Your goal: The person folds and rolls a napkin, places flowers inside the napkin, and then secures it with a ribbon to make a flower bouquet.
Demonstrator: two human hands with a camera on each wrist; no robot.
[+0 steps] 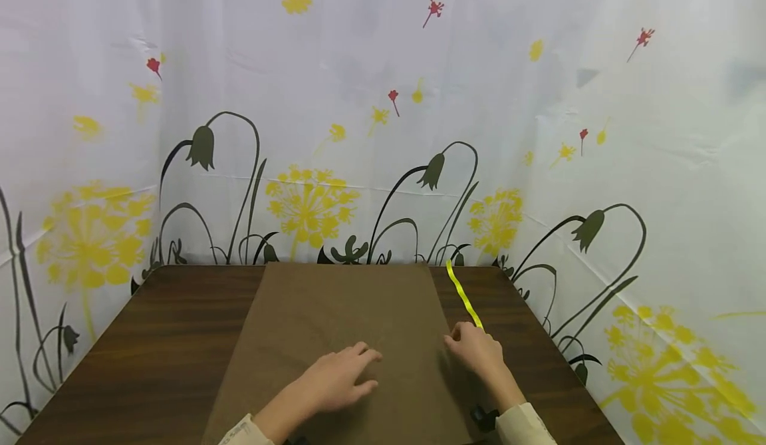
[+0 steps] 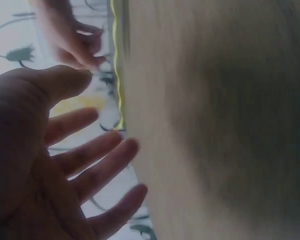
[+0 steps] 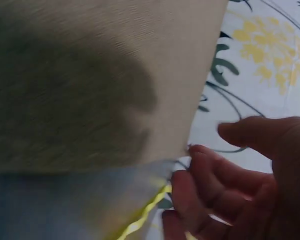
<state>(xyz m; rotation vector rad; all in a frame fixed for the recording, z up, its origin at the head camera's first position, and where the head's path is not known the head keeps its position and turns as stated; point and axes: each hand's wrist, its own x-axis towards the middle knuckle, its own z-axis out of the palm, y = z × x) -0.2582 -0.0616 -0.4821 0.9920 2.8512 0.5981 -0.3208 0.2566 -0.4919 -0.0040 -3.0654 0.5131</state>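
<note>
Brown sheet (image 1: pixel 341 305) spread on table (image 1: pixel 155 345). Left hand (image 1: pixel 338 380) held above it, fingers spread, nothing gripped. Right hand (image 1: pixel 479 352) poised at its right edge, fingers loosely bent, thumb apart, no grip seen. Yellow ribbon (image 1: pixel 462 292) laid just beside that edge, partly hidden. Sheet best kept flat; ribbon best pinched lightly, untwisted.

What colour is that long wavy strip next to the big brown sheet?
The wavy strip is bright yellow; it shows best in the head view.
</note>
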